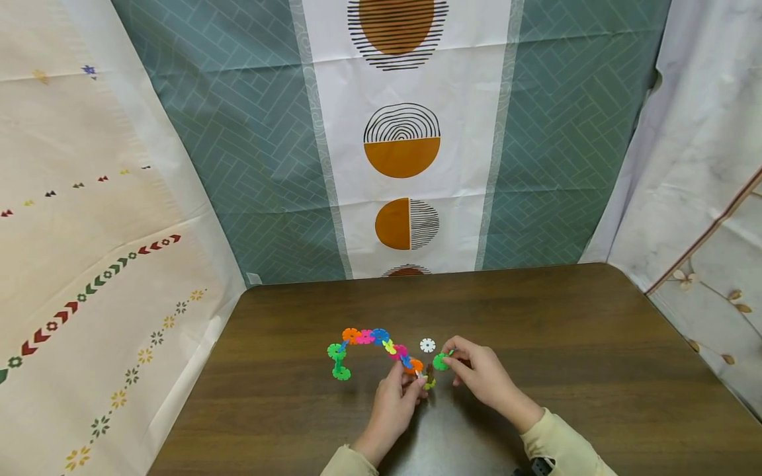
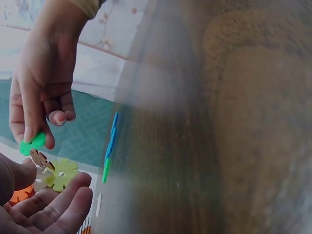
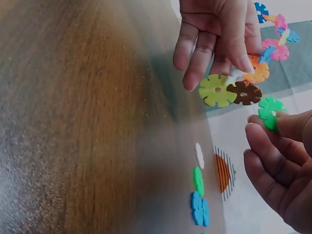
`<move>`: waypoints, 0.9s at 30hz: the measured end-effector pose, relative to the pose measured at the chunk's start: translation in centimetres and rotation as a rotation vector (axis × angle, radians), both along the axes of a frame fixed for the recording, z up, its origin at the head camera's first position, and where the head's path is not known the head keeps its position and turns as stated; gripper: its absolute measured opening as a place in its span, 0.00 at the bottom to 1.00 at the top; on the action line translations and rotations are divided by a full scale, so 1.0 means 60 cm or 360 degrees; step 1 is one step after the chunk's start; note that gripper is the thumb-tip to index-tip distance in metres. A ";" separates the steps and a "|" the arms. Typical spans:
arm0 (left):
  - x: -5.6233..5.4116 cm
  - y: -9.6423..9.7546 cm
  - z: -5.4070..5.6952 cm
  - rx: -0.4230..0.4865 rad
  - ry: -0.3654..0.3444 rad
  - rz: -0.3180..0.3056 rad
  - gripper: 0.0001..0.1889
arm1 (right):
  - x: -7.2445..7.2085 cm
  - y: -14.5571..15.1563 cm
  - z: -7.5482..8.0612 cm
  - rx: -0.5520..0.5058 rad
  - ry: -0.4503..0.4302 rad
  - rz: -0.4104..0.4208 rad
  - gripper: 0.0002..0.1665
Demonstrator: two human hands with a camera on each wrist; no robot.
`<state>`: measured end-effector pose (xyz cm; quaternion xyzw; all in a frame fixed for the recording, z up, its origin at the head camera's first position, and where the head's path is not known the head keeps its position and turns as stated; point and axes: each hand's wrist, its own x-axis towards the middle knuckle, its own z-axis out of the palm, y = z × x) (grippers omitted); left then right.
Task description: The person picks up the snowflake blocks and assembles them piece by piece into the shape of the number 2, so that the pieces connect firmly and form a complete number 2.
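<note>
A chain of colourful notched plastic flower discs [image 1: 366, 336] curves from the left toward both hands. Its near end is in my left hand [image 1: 394, 404], whose thumb and fingers pinch it by a white disc beside the orange disc [image 3: 257, 69]. Past those fingers stick out a yellow-green disc [image 3: 217, 90] and a brown disc [image 3: 244, 93]. My right hand [image 1: 481, 373] pinches a single green disc [image 3: 271, 113] between thumb and fingertips, close beside the brown one. In the left wrist view, the green disc [image 2: 32, 144] is right at the brown disc's edge.
On the brown wooden table [image 1: 286, 410] lies a loose white disc [image 1: 427, 345] just beyond the hands. The right wrist view also has a loose green disc [image 3: 198, 181] and blue discs [image 3: 197, 207] lying in line with it. Patterned cloths [image 1: 262, 165] hang around the table.
</note>
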<state>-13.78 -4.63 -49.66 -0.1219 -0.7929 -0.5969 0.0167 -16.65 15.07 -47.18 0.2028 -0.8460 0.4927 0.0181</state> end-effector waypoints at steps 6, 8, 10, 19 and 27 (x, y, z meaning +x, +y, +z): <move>0.002 -0.001 -0.001 -0.0046 0.0013 -0.0016 0.07 | 0.004 -0.005 -0.003 0.0167 0.0255 -0.0013 0.07; 0.002 -0.001 -0.002 -0.0066 0.0015 -0.0021 0.07 | 0.004 -0.008 -0.004 0.0230 0.0423 -0.0033 0.09; 0.002 0.000 -0.003 -0.0074 0.0015 -0.0024 0.06 | 0.003 -0.011 -0.005 0.0301 0.0591 -0.0062 0.10; 0.002 -0.002 -0.008 -0.0041 0.0040 -0.0025 0.06 | 0.005 -0.019 -0.009 0.0280 0.0645 -0.0044 0.05; 0.003 -0.006 -0.010 -0.0013 0.0026 -0.0017 0.07 | 0.000 -0.006 -0.004 -0.0014 -0.0080 0.0152 0.09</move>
